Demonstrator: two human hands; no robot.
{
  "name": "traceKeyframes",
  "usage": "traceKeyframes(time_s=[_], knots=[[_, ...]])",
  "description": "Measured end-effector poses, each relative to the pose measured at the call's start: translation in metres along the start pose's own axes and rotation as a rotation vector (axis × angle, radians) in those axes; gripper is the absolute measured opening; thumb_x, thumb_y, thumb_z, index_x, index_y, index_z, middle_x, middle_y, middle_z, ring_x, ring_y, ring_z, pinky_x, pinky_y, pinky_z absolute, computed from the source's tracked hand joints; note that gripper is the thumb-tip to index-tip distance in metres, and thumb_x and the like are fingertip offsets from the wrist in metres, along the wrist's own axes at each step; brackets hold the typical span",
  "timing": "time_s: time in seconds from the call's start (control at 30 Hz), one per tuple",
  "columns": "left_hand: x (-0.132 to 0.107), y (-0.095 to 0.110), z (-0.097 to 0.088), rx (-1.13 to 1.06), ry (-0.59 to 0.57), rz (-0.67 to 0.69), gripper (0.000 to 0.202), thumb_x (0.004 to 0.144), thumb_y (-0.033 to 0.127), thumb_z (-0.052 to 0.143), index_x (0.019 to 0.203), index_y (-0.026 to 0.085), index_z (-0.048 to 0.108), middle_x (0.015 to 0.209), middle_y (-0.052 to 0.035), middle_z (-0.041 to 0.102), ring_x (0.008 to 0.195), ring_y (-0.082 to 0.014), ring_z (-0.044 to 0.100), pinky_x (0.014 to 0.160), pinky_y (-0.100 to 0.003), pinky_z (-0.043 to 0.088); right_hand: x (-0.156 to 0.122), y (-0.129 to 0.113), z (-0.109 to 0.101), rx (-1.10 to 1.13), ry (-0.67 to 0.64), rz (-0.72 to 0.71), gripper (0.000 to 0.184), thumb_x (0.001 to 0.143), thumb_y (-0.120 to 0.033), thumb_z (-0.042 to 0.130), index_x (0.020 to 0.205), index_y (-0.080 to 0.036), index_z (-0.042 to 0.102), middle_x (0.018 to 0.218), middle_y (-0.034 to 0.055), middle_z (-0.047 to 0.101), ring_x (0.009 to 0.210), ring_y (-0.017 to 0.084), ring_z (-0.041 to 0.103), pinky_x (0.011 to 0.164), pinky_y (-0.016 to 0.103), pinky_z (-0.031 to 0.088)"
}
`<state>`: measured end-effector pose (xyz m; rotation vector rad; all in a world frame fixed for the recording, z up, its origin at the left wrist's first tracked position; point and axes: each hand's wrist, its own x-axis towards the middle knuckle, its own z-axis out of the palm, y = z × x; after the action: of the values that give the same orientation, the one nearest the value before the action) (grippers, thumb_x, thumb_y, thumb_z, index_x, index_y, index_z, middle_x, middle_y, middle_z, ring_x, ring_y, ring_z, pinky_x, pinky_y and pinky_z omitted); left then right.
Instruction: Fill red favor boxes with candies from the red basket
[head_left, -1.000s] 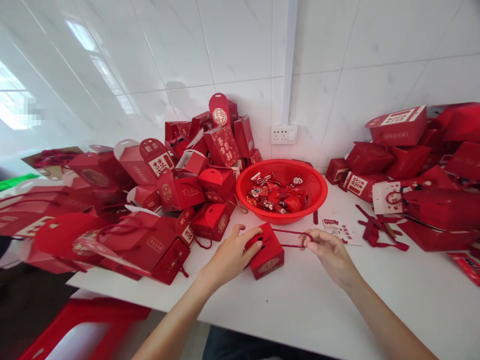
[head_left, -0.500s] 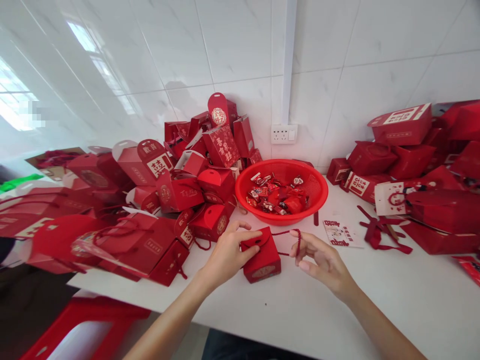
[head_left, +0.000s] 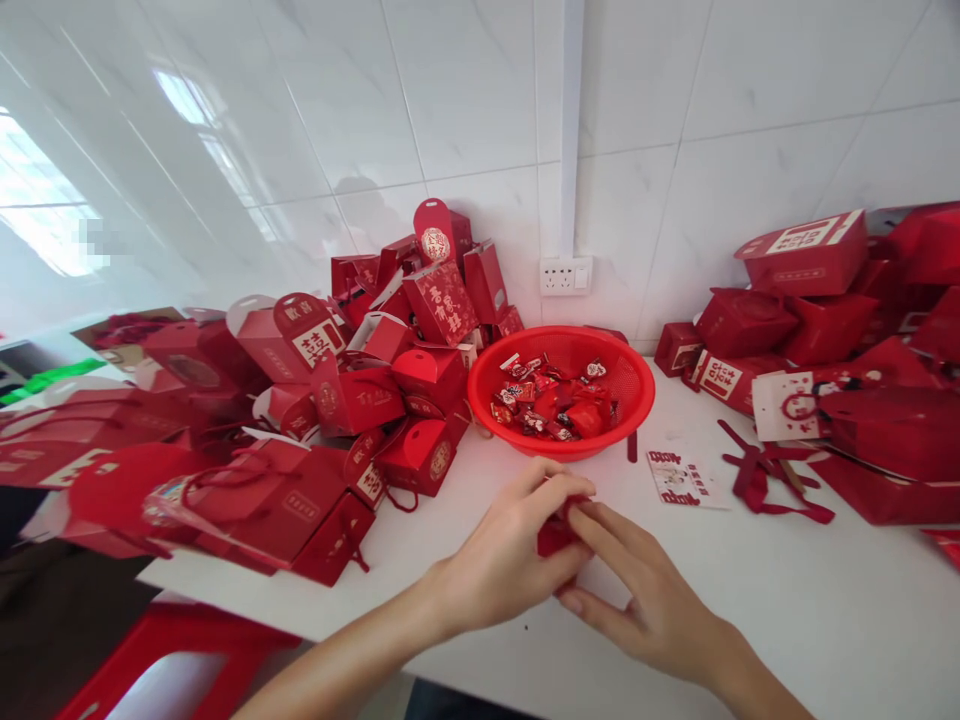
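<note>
A small red gift box (head_left: 553, 538) is cupped between both hands on the white table, mostly covered by fingers. My left hand (head_left: 517, 545) wraps over its left side and top, fingers curled around it. From the right, my right hand (head_left: 649, 590) presses its fingertips to the box's right side, with the thumb low by the table. The box's cord handle is hidden behind the fingers. Just beyond the hands stands a red plastic basket (head_left: 486, 432) holding wrapped candies (head_left: 551, 395).
Red gift boxes are heaped at the left (head_left: 292, 500) and right (head_left: 806, 320). A printed card (head_left: 684, 478) and dark red ribbon (head_left: 772, 480) lie right of my hands. A socket (head_left: 566, 276) is on the tiled wall; a red stool (head_left: 150, 660) stands below the table's left edge.
My right hand has moved left from the stretched cord onto the box. The box has shifted slightly right, and both hands now close around it.
</note>
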<state>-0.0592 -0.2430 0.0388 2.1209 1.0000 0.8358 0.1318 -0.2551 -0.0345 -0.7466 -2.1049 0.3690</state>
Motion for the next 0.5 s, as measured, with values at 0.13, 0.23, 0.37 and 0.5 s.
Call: traceKeyframes(time_s=[0.13, 0.23, 0.37, 0.5], knots=[[0.008, 0.002, 0.002, -0.144, -0.048, -0.031, 0.030, 0.084, 0.005, 0.059, 0.109, 0.019, 0.069, 0.110, -0.0078, 0.062, 0.095, -0.0166, 0.064, 0.085, -0.028, 0.055, -0.002, 0.003, -0.002, -0.098, 0.049, -0.054, 0.068, 0.096, -0.042, 0.062, 0.158, -0.030, 0.035, 0.134, 0.0151, 0.067, 0.111, 0.034, 0.072, 0.084, 0.042, 0.064], [0.011, 0.003, -0.008, -0.417, -0.081, -0.161, 0.023, 0.084, 0.013, 0.065, 0.106, 0.017, 0.069, 0.103, -0.0072, 0.064, 0.083, -0.0147, 0.064, 0.076, -0.027, 0.054, -0.008, 0.007, -0.004, -0.085, 0.080, -0.021, 0.069, 0.094, -0.041, 0.065, 0.156, -0.032, 0.038, 0.135, 0.0129, 0.067, 0.115, 0.034, 0.070, 0.089, 0.043, 0.063], [0.016, 0.009, -0.035, -0.591, -0.064, -0.318, 0.023, 0.078, 0.019, 0.072, 0.101, 0.017, 0.069, 0.090, -0.0047, 0.069, 0.081, -0.0148, 0.066, 0.076, -0.026, 0.053, -0.016, 0.008, -0.006, 0.036, 0.102, 0.090, 0.063, 0.093, -0.042, 0.064, 0.152, -0.033, 0.045, 0.142, 0.0125, 0.062, 0.121, 0.036, 0.066, 0.093, 0.047, 0.061], [0.030, 0.032, -0.083, -0.430, 0.035, -0.393, 0.027, 0.076, 0.023, 0.071, 0.102, 0.017, 0.071, 0.081, -0.0022, 0.070, 0.071, -0.0141, 0.065, 0.067, -0.026, 0.053, -0.015, 0.007, -0.010, 0.175, 0.217, 0.184, 0.050, 0.096, -0.041, 0.059, 0.145, -0.035, 0.051, 0.135, 0.0126, 0.064, 0.110, 0.033, 0.070, 0.089, 0.045, 0.062]])
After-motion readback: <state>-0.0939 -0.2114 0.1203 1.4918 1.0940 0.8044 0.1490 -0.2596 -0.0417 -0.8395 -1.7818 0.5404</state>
